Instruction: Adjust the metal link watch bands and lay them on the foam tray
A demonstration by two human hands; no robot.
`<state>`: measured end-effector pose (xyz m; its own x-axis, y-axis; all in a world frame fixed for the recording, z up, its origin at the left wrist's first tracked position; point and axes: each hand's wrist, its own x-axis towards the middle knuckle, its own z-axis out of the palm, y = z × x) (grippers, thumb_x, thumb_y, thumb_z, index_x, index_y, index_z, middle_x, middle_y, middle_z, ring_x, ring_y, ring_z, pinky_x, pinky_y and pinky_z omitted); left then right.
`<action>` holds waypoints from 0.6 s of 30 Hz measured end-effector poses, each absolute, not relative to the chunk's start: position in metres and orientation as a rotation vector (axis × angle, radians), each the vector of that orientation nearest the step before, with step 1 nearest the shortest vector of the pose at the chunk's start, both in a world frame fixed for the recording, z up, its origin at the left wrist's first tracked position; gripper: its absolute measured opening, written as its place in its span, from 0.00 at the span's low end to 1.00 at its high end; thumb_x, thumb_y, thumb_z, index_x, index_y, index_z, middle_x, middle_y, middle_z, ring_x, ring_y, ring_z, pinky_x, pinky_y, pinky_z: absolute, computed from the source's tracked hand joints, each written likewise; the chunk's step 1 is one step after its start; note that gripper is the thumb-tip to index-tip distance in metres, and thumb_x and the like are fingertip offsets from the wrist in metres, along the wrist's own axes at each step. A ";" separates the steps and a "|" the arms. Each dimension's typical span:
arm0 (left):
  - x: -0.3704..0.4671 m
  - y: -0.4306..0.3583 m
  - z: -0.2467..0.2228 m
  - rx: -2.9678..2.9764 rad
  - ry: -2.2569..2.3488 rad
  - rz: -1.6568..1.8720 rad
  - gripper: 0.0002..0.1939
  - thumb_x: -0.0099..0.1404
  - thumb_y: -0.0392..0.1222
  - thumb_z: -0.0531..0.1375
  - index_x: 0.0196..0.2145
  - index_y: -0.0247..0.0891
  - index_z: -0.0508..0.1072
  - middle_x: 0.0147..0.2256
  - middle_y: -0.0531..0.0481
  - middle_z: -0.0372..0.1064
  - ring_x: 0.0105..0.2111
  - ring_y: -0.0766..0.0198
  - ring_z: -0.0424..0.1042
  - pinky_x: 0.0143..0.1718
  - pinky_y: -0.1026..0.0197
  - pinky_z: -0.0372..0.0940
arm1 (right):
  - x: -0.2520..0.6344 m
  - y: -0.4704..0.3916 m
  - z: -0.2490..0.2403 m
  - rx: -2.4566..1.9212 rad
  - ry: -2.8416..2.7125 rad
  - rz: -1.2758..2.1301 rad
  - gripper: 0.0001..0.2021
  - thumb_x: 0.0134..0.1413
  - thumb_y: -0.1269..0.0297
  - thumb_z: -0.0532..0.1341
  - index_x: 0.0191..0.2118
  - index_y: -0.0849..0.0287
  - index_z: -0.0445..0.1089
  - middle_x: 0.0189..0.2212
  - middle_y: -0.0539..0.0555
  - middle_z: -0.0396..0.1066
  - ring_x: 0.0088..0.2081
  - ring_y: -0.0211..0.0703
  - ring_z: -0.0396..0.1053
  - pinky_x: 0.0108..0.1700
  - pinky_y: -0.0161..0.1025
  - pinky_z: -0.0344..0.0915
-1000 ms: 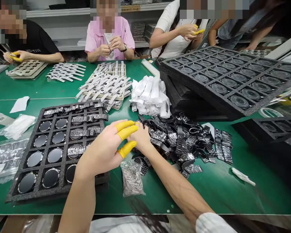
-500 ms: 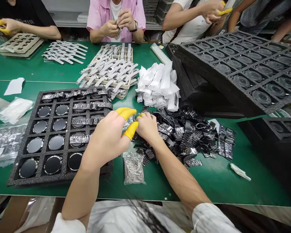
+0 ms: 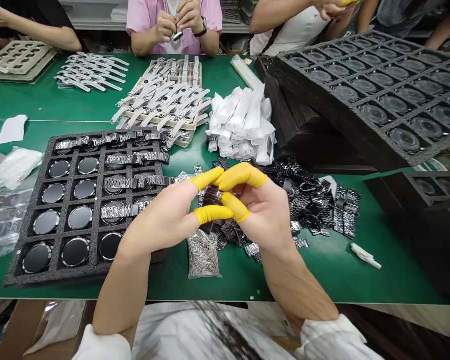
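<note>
Right, both hands meet above and just beyond the bag of pins (image 3: 203,255). The left hand (image 3: 165,220) is curled into a pinch, its thumb below and a finger above, closed on a short dark stretch of a black link band (image 3: 212,196). Coming from the other side, the right hand (image 3: 272,210) bends its fingers onto the band's right end, gripping there too. Yellow finger covers (image 3: 243,175) wrap the tips and hide most of the piece; which end is which, I can't tell.

Now, how does it handle? Light, I'd judge, with links stiff one by one but the length limp, and that glossy face probably slick, so a hold on the link edges, close to the end, looks surest. The finish could well scratch.

Moving outward, a loose pile of black bands (image 3: 311,200) spreads beyond the bag and to its right. Left of the bag sits a grey foam tray (image 3: 60,277), with dark round watch heads (image 3: 75,251) in its cells and banded watches lying across others. Straight past the bag come white-wrapped bundles (image 3: 242,117), and further left of those, a heap of white-strapped watches (image 3: 168,100). Far right of the bag, black foam trays (image 3: 341,120) stand stacked; well beyond it, a co-worker's hands (image 3: 190,14) hold something small.
</note>
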<state>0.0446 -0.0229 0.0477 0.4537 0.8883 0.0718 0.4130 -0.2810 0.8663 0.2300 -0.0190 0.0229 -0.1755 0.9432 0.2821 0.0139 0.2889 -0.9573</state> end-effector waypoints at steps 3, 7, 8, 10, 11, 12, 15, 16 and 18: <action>0.041 -0.027 0.053 1.778 0.971 0.728 0.19 0.72 0.43 0.62 0.59 0.42 0.74 0.46 0.46 0.81 0.45 0.53 0.81 0.46 0.54 0.77 | 0.230 -0.029 0.024 -0.914 -1.384 1.194 0.09 0.59 0.55 0.70 0.38 0.50 0.72 0.40 0.54 0.68 0.32 0.43 0.68 0.21 0.36 0.67; 0.037 -0.030 0.059 1.797 1.107 0.733 0.09 0.70 0.42 0.64 0.46 0.40 0.75 0.36 0.49 0.78 0.35 0.57 0.79 0.39 0.56 0.75 | 0.246 -0.024 0.004 -0.881 -1.396 1.257 0.18 0.60 0.45 0.69 0.50 0.47 0.71 0.46 0.56 0.72 0.36 0.46 0.72 0.33 0.45 0.77; 0.035 -0.031 0.060 1.774 1.139 0.792 0.08 0.70 0.42 0.64 0.45 0.40 0.74 0.35 0.50 0.77 0.35 0.57 0.78 0.40 0.57 0.75 | 0.250 -0.022 -0.004 -0.875 -1.485 1.243 0.19 0.62 0.45 0.67 0.53 0.47 0.71 0.47 0.56 0.73 0.39 0.48 0.74 0.41 0.49 0.78; 0.032 -0.031 0.060 1.687 1.172 0.957 0.07 0.71 0.43 0.63 0.45 0.41 0.71 0.36 0.50 0.76 0.37 0.58 0.78 0.41 0.57 0.74 | 0.256 -0.019 -0.022 -0.918 -1.840 1.128 0.13 0.68 0.52 0.63 0.53 0.50 0.73 0.50 0.59 0.74 0.50 0.53 0.74 0.54 0.56 0.74; 0.031 -0.031 0.059 1.637 1.165 1.040 0.07 0.72 0.43 0.62 0.45 0.41 0.69 0.37 0.50 0.76 0.39 0.59 0.78 0.42 0.57 0.74 | 0.257 -0.018 -0.031 -0.957 -2.108 1.026 0.09 0.69 0.58 0.62 0.50 0.51 0.75 0.52 0.60 0.74 0.56 0.56 0.71 0.59 0.59 0.71; 0.031 -0.030 0.058 1.595 1.135 1.114 0.07 0.73 0.43 0.61 0.46 0.41 0.68 0.39 0.50 0.75 0.40 0.59 0.78 0.43 0.57 0.74 | 0.256 -0.018 -0.039 -0.992 -2.377 0.890 0.08 0.68 0.65 0.62 0.48 0.53 0.77 0.54 0.62 0.74 0.61 0.59 0.68 0.62 0.61 0.68; 0.032 -0.031 0.055 1.522 0.941 1.240 0.08 0.71 0.40 0.61 0.44 0.41 0.64 0.39 0.50 0.74 0.40 0.60 0.78 0.43 0.57 0.73 | 0.250 -0.019 -0.058 -1.023 -2.952 0.476 0.12 0.62 0.77 0.61 0.44 0.60 0.80 0.59 0.68 0.72 0.68 0.65 0.60 0.66 0.65 0.61; 0.033 -0.031 0.055 1.509 0.875 1.257 0.09 0.71 0.39 0.61 0.44 0.42 0.63 0.38 0.51 0.73 0.38 0.61 0.77 0.42 0.57 0.72 | 0.248 -0.020 -0.061 -1.020 -3.041 0.378 0.12 0.61 0.79 0.61 0.44 0.61 0.81 0.58 0.69 0.72 0.68 0.66 0.60 0.67 0.65 0.61; 0.034 -0.032 0.054 1.500 0.809 1.281 0.08 0.71 0.38 0.59 0.44 0.43 0.63 0.36 0.52 0.70 0.33 0.64 0.73 0.38 0.59 0.71 | 0.244 -0.022 -0.063 -1.006 -3.126 0.261 0.11 0.62 0.77 0.62 0.44 0.62 0.81 0.56 0.69 0.73 0.67 0.67 0.63 0.67 0.66 0.60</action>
